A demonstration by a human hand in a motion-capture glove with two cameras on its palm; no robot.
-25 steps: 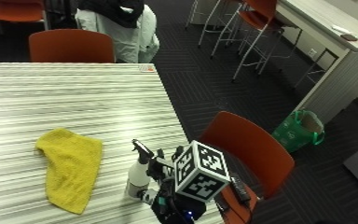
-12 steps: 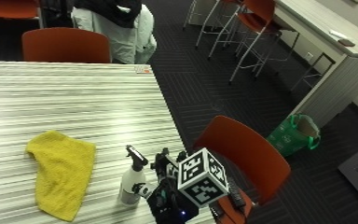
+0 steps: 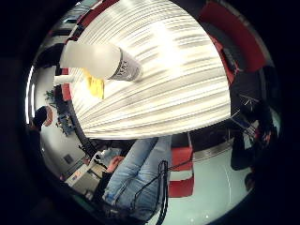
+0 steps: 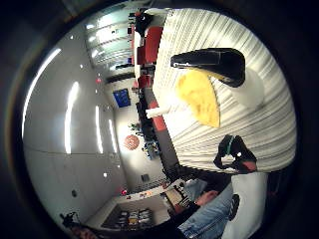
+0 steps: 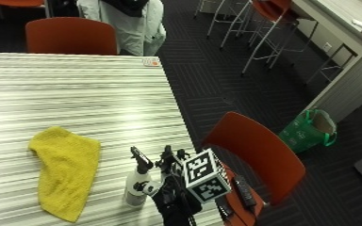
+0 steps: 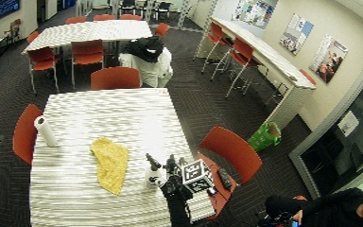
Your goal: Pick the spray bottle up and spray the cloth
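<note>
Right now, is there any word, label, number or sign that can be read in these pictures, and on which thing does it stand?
None can be read.
Spray bottle: a dark printed label, too blurred to read.
Wall posters in the wide outside view: too small to read.
Yellow cloth and striped table: no text shows.

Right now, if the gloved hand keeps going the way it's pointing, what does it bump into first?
Most likely the spray bottle, standing right beside the hand. The yellow cloth lies farther along the table.
</note>
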